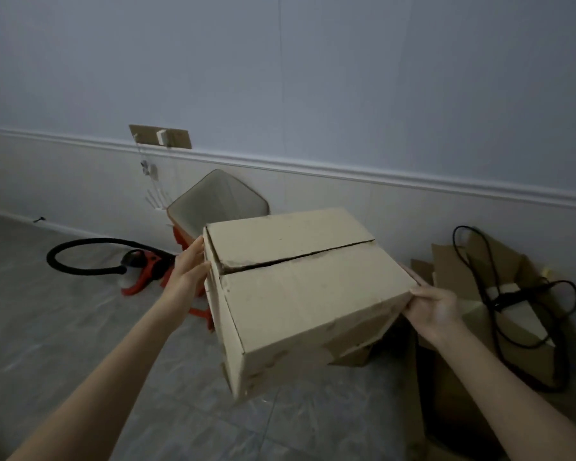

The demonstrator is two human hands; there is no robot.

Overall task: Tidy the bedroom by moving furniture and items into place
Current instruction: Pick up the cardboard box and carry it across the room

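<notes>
The cardboard box (300, 294) is off the floor and tilted, carried between both hands in front of the wall (280, 78), its top flaps closed but unsealed along a dark seam; the left hand (190, 271) lies flat against its left side with straight fingers pressing, and the right hand (436, 311) grips the near right corner, thumb on top and fingers curled under. The box seems to be mid-move, so this part of the tidying is under way rather than done. Much looks left to do: a vacuum cleaner (140, 264) with red parts sprawls on the floor (64, 327), its black hose (90, 257) looping out to the left; a chair (220, 201) with a grey seat and orange frame stands against the wall just behind the box; to the right, flattened cardboard pieces (453, 277) lean in a loose heap with a black cable (492, 294) draped over them. Where the box is meant to go cannot be told from here.
</notes>
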